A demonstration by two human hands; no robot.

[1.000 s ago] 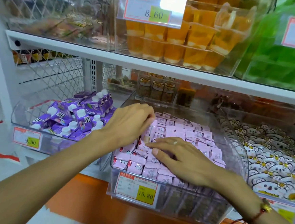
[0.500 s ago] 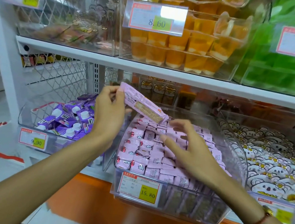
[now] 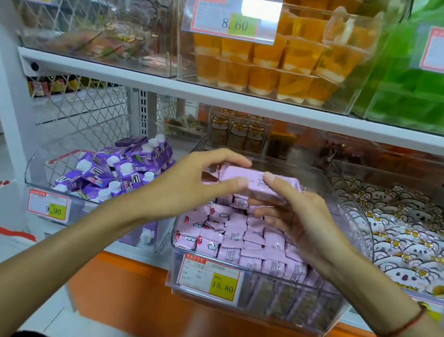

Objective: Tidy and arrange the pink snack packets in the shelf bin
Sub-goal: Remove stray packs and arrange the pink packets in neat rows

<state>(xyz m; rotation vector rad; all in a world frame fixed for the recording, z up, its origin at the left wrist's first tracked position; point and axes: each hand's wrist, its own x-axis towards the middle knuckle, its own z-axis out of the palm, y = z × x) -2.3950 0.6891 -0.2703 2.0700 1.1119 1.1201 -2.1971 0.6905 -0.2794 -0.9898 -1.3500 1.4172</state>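
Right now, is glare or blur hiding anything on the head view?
Head view: glare whitens the upper price tag; bottom edge smeared by motion blur; shelves bow from the wide lens; held pink packet and both hands, left, right, sharp.

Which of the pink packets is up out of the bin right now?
The pink packet held between the left hand and right hand, lifted above the clear bin. All the other pink packets lie packed in rows inside it.

Purple cartons (image 3: 125, 171) fill the neighbouring bin — orange jelly cups (image 3: 271, 66) sit above.
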